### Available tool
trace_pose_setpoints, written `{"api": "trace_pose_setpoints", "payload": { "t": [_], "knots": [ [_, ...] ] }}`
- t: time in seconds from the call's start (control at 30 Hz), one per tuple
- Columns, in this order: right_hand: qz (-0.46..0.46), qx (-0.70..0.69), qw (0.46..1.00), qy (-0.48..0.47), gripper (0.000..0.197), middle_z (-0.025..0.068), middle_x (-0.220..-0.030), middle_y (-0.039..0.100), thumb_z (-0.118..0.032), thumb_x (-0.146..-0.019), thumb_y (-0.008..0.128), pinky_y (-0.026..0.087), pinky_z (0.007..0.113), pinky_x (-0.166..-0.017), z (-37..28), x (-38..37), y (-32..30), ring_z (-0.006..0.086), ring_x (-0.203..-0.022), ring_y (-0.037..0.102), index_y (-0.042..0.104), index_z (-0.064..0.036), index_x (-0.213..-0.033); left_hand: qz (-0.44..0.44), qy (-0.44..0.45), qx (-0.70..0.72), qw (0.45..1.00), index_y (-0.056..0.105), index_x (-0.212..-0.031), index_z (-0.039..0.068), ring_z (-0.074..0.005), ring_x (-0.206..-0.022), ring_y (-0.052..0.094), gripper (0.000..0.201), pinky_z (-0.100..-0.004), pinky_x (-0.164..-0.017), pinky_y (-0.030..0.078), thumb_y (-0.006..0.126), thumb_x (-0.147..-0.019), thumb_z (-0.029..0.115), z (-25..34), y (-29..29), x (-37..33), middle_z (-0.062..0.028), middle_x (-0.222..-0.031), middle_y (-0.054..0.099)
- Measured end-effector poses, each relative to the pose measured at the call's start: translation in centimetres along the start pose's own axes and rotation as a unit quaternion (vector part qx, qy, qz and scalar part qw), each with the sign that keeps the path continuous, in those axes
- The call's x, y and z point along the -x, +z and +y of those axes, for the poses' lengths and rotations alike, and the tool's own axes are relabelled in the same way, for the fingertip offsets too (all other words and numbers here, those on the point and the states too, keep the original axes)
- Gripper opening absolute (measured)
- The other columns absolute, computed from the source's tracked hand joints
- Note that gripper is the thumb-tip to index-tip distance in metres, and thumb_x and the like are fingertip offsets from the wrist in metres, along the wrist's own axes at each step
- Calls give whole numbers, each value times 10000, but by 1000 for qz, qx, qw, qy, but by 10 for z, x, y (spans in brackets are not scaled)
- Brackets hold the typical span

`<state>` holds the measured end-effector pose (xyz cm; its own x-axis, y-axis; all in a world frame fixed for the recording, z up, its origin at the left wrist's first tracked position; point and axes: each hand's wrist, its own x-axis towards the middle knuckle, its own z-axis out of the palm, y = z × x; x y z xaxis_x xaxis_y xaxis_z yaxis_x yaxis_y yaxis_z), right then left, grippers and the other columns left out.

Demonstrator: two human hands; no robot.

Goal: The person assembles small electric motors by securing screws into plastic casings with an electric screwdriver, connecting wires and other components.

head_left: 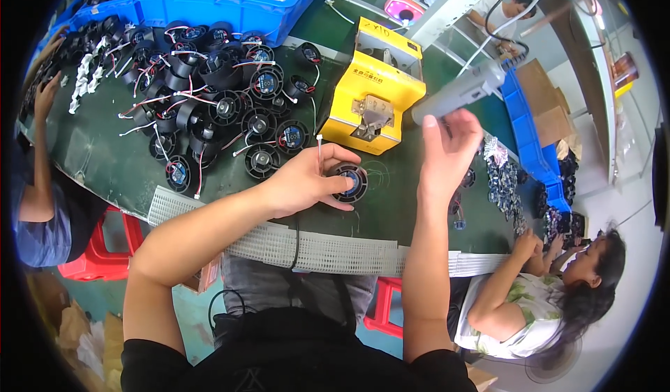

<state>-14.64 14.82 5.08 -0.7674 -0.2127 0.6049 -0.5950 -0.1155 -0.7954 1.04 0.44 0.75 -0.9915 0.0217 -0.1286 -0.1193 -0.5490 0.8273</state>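
A small round black fan (351, 185) with a ring-shaped frame is held between the thumb and fingers of my left hand (307, 179), over the green tabletop. A thin wire with a white plug (319, 139) stands up beside these fingers. My right hand (449, 151) is raised just right of a yellow screw feeder (349, 92), with thumb and fingers apart. Right beside its fingertips, slightly blurred, a grey electric screwdriver (464, 90) hangs at a slant; no grip on it shows. A metal block (375, 113) sits on the feeder's front.
Many black fans (209, 102) with loose wires lie heaped to the left. A blue bin (230, 8) of white parts stands behind them. White perforated strips (335, 249) line the near table edge. Co-workers sit at the right (516, 308) and left (42, 189); small parts (502, 182) lie right.
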Motion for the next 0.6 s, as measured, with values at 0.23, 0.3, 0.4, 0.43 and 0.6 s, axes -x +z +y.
{"api": "trace_pose_setpoints", "payload": {
  "t": [0.23, 0.3, 0.4, 0.43, 0.6],
  "knots": [
    [-54, 49, 997, 13, 569, 144, -1106, 596, -120, -839, 738, 471, 341, -888, 33, -51, 6, 201, -960, 596, 394, 25, -1269, 12, -15, -17, 1000, 450, -1285, -9, -263, -997, 655, 381, -428, -824, 602, 571, -925, 11, -4, 0, -5, -137, -1200, 591],
    [-14, 2, 1000, 25, 496, 94, -909, 621, -112, -888, 669, 504, 344, -730, 27, -47, 9, 163, -723, 606, 394, 8, -1283, 17, -45, -24, 999, 459, -1296, -8, -256, -968, 658, 373, -415, -816, 605, 550, -935, 17, -10, -5, -4, -123, -1146, 595],
    [-87, -248, 964, -31, 453, 86, -766, 587, -194, -952, 574, 460, 318, -568, -11, -42, 21, 172, -590, 555, 364, -55, -1329, 37, -78, -59, 995, 470, -1298, 4, -250, -948, 659, 365, -401, -810, 607, 535, -939, 17, -10, 0, -7, -113, -1107, 595],
    [-159, -279, 947, -16, 461, 65, -731, 551, -222, -964, 552, 425, 301, -531, -16, -44, 23, 164, -556, 513, 345, -84, -1351, 40, -83, -56, 994, 473, -1291, 6, -250, -927, 662, 352, -390, -794, 610, 524, -943, 23, -9, 0, -8, -117, -1095, 584],
    [-115, -201, 971, 51, 440, 25, -604, 447, -37, -905, 556, 403, 293, -505, -31, -35, 63, 137, -503, 459, 380, -49, -1309, 112, -92, -58, 988, 458, -1272, -16, -250, -893, 664, 335, -384, -778, 613, 522, -947, 35, -9, 3, -7, -128, -1090, 558]
  ]
}}
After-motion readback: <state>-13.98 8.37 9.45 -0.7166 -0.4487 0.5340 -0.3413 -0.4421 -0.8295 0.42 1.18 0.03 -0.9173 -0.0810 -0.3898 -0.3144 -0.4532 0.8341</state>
